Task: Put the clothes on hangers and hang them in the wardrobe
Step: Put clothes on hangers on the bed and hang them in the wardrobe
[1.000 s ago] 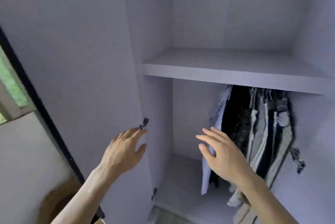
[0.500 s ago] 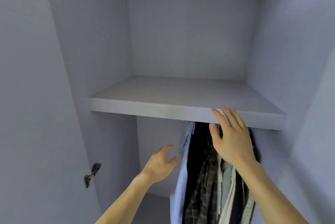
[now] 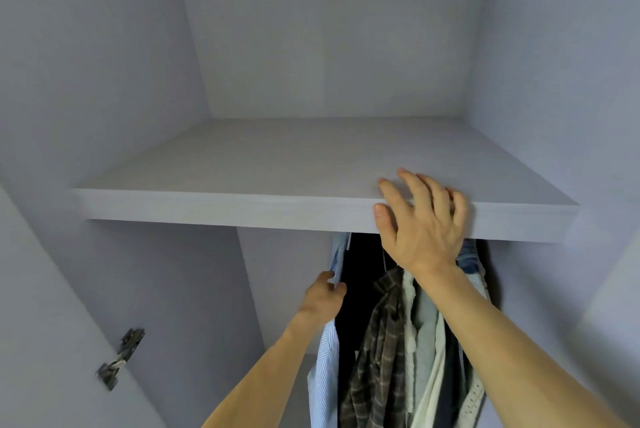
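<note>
We look into the wardrobe, w/ its shelf across mid-view. Below it at 5 o'clock hang the clothes: blue striped shirt on the bunch's 9 o'clock side, then a black garment, plaid shirt, pale items. Our L hand, at 6 o'clock, pinches the striped shirt's edge, thumb & fingers curled on the fabric. Our R hand, at 3 o'clock, is at the shelf's front edge, fingers spread & loose, gripping nothing; contact w/ the shelf unclear. Hinge at 8 o'clock on the door
</note>
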`<move>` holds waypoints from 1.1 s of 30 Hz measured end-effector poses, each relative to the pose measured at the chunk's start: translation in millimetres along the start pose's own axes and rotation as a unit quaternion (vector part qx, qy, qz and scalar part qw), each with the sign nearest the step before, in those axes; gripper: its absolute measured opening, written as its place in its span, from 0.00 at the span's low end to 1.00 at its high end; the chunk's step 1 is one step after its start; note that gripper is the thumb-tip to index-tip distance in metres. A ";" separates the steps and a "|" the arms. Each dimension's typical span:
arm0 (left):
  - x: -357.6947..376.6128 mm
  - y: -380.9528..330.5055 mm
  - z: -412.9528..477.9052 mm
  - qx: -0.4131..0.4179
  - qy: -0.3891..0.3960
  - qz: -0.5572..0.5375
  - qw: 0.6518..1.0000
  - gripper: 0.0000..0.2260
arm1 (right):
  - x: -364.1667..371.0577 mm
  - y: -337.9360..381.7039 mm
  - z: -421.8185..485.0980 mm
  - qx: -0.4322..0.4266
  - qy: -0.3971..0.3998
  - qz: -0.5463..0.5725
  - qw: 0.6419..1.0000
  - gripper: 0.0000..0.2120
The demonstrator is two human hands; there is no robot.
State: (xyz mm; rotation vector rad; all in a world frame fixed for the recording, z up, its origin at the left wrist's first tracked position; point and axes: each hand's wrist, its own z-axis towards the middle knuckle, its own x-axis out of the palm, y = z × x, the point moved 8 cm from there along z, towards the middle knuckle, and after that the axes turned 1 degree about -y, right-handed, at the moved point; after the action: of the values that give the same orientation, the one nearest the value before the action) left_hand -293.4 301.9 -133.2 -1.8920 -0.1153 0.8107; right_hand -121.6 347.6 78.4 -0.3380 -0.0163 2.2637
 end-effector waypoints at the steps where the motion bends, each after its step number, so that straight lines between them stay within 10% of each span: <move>1: 5.5 -1.3 5.0 -0.005 0.002 -0.003 1.000 0.22 | -0.2 0.0 -0.5 -0.001 -0.010 -0.003 1.000 0.16; 33: -60.6 -17.0 -59.0 0.132 -0.209 -0.062 0.967 0.12 | -0.5 -1.5 -2.2 0.055 0.039 0.008 0.998 0.18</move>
State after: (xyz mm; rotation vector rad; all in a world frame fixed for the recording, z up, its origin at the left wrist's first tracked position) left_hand -301.2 238.4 -75.4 -1.4288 -0.3648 1.0737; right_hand -119.7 348.0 76.6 -0.3677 0.1508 2.2560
